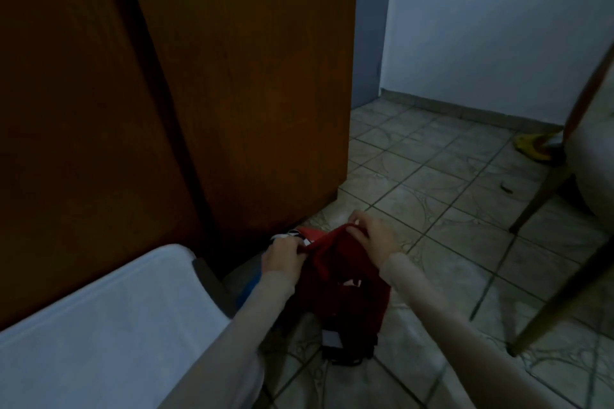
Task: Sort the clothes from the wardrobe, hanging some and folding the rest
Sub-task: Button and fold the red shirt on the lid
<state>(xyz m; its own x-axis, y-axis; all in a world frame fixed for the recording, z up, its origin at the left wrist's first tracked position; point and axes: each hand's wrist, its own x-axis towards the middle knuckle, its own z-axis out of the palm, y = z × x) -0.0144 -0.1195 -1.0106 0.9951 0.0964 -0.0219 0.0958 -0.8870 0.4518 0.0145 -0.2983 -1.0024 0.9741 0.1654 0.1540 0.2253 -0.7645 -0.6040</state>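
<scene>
holding: red garment (335, 276), possibly a shirt (dim light, hard to tell), hanging low over the tiled floor (448, 209) beside the wooden wardrobe (232, 76). left hand (282, 254): fingers curled, gripping its top edge. right hand (372, 236): pinching the same edge, fingertips bent. advice: keep both grips level along that edge, spread the hands apart to pull the cloth flat, lift it off the tiles before folding or hanging.

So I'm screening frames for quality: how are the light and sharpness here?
Head view: dim and bluish, the wardrobe nearly black at left; soft throughout, both hands on the red garment slightly blurred; wide-angle bending tilts the walls.
</scene>
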